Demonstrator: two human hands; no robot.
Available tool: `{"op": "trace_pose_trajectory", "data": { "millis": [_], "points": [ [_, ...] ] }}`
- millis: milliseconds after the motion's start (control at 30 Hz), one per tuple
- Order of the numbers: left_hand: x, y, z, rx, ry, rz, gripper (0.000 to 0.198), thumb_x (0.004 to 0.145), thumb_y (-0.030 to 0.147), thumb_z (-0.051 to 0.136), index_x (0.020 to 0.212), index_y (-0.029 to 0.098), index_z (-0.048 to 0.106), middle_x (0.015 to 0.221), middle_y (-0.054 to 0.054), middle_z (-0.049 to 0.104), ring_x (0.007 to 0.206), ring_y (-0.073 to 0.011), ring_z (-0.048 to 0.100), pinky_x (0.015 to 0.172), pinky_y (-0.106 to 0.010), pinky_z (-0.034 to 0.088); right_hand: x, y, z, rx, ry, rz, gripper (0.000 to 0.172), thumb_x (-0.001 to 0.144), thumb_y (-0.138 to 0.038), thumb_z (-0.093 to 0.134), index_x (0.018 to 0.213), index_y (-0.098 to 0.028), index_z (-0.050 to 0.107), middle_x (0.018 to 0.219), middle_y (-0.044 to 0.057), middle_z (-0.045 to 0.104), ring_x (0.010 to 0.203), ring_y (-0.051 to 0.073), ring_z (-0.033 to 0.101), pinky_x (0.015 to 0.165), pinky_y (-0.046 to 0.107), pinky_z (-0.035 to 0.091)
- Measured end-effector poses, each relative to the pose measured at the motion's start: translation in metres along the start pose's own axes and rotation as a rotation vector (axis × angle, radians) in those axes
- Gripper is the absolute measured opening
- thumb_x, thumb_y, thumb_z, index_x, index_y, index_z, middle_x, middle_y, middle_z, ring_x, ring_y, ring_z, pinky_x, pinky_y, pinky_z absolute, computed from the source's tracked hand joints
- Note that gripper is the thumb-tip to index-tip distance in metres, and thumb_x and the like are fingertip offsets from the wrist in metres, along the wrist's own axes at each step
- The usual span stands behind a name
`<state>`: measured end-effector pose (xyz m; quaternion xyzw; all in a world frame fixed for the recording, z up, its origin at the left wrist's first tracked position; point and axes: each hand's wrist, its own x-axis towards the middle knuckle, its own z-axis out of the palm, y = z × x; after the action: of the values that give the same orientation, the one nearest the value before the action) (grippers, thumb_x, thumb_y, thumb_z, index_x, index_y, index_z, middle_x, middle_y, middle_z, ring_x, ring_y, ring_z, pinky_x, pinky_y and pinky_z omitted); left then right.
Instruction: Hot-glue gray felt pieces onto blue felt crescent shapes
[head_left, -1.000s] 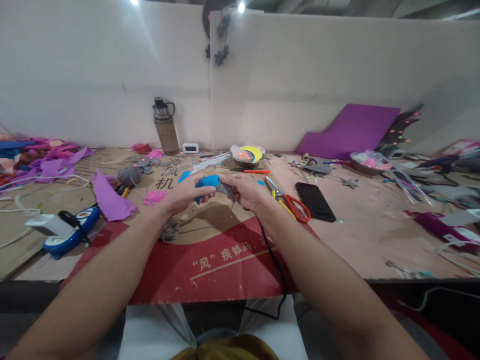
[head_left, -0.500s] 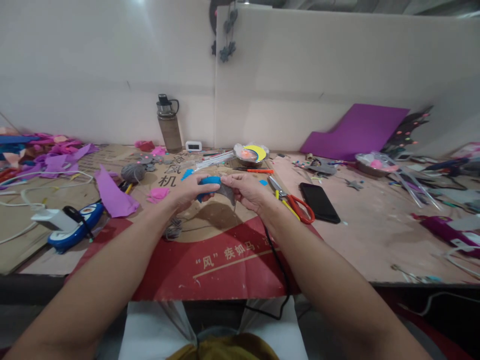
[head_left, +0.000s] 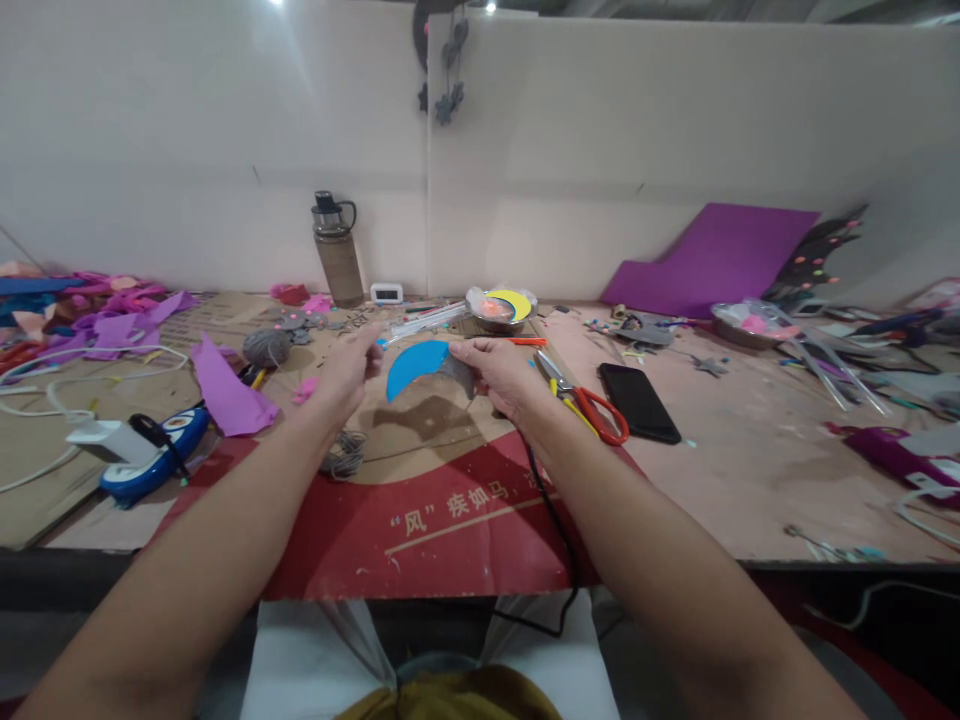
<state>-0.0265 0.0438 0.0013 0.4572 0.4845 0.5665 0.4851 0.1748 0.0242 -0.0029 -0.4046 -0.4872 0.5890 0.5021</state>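
My right hand [head_left: 504, 375] pinches a blue crescent-shaped foam piece [head_left: 414, 365] with a grey piece [head_left: 459, 370] joined at its right end, and holds it a little above the cardboard. My left hand [head_left: 346, 368] hovers just left of the blue piece with its fingers stretched out and holds nothing. A black cable [head_left: 551, 530] runs from under my right wrist toward the table's front edge.
Red-handled scissors [head_left: 589, 405] and a black phone [head_left: 639, 402] lie to the right. A metal bowl [head_left: 497, 310], a water bottle [head_left: 334, 252], a grey yarn ball [head_left: 263, 347] and purple foam scraps [head_left: 225, 390] sit behind and to the left. A blue device [head_left: 150, 455] lies near left.
My left hand has let go of the blue piece and opened, drifting left. The blue piece, curled before, now lies flat as a crescent in my right hand.
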Motion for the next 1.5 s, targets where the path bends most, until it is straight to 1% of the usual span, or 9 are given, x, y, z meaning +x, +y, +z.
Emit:
{"op": "trace_pose_trajectory", "data": {
  "millis": [100,200,300,467,867,1067,1200,1400,1500],
  "points": [
    [0.003,0.003,-0.007,0.024,0.081,0.104,0.044,0.077,0.040,0.061,0.052,0.020,0.030,0.042,0.008,0.029,0.035,-0.0046,0.025,0.037,-0.020,0.019,0.001,0.000,-0.002,-0.202,0.169,-0.227,0.029,0.070,-0.045,0.068,0.061,-0.020,0.058,0.058,-0.002,0.055,0.052,0.010,0.043,0.050,0.025,0.034],
    [-0.009,0.008,0.001,0.018,-0.097,-0.020,0.052,0.080,0.052,0.058,0.049,0.020,0.030,0.039,0.007,0.028,0.034,-0.0043,0.024,0.036,-0.019,0.017,-0.004,-0.004,-0.003,-0.459,0.299,-0.464,0.027,0.079,-0.043,0.061,0.066,-0.019,0.062,0.065,0.000,0.058,0.062,0.013,0.048,0.059,0.027,0.038],
    [-0.027,0.012,0.019,-0.038,-0.310,-0.275,0.056,0.080,0.065,0.049,0.053,0.017,0.050,0.049,-0.003,0.052,0.042,-0.0091,0.047,0.041,-0.022,0.035,-0.012,-0.006,0.000,-0.709,0.329,-0.699,0.025,0.085,-0.037,0.057,0.070,-0.019,0.061,0.072,0.002,0.058,0.070,0.014,0.050,0.068,0.029,0.040],
    [-0.040,0.014,0.032,-0.198,-0.324,-0.385,0.047,0.082,0.056,0.055,0.070,0.012,0.065,0.064,-0.007,0.064,0.055,-0.0112,0.059,0.053,-0.023,0.047,-0.016,0.005,0.007,-0.960,0.216,-0.963,0.020,0.090,-0.027,0.052,0.075,-0.018,0.061,0.079,0.005,0.055,0.075,0.015,0.051,0.070,0.029,0.041],
    [-0.026,0.020,0.008,0.161,-0.294,-0.072,0.048,0.077,0.060,0.058,0.071,0.012,0.067,0.067,-0.008,0.067,0.056,-0.0124,0.060,0.055,-0.024,0.045,-0.010,-0.011,-0.007,-0.460,0.463,-0.712,0.028,0.083,-0.045,0.058,0.072,-0.020,0.063,0.069,0.000,0.059,0.068,0.013,0.053,0.064,0.027,0.042],
    [-0.044,0.013,0.017,0.213,-0.913,-0.226,0.055,0.074,0.060,0.062,0.108,0.018,0.067,0.100,-0.016,0.070,0.084,-0.0220,0.067,0.068,-0.031,0.050,0.001,-0.023,-0.018,-0.144,0.444,-0.655,0.034,0.077,-0.054,0.060,0.074,-0.020,0.060,0.067,-0.001,0.056,0.061,0.011,0.054,0.055,0.025,0.043],
    [-0.054,0.032,0.005,0.279,-1.119,-0.449,0.063,0.070,0.055,0.067,0.121,0.019,0.061,0.079,-0.013,0.069,0.059,-0.0198,0.063,0.052,-0.029,0.044,0.000,-0.040,-0.030,0.003,0.462,-0.664,0.028,0.078,-0.048,0.062,0.074,-0.020,0.059,0.070,-0.001,0.057,0.061,0.010,0.056,0.057,0.025,0.046],
    [-0.028,0.073,-0.059,0.105,-0.276,0.098,0.054,0.085,0.059,0.040,0.105,0.017,0.066,0.045,0.003,0.042,0.038,-0.0061,0.036,0.045,-0.020,0.026,0.007,-0.048,-0.051,-0.031,0.462,-0.722,0.032,0.081,-0.053,0.057,0.078,-0.021,0.061,0.072,0.001,0.059,0.067,0.012,0.061,0.056,0.026,0.045],
    [-0.009,0.068,-0.073,0.372,-0.058,0.047,0.038,0.088,0.042,0.047,0.085,0.011,0.067,0.047,0.002,0.047,0.041,-0.0041,0.038,0.052,-0.019,0.029,0.003,-0.041,-0.039,-0.121,0.459,-0.726,0.037,0.082,-0.056,0.054,0.077,-0.021,0.062,0.071,0.001,0.059,0.065,0.013,0.058,0.054,0.026,0.043]
  ]
}}
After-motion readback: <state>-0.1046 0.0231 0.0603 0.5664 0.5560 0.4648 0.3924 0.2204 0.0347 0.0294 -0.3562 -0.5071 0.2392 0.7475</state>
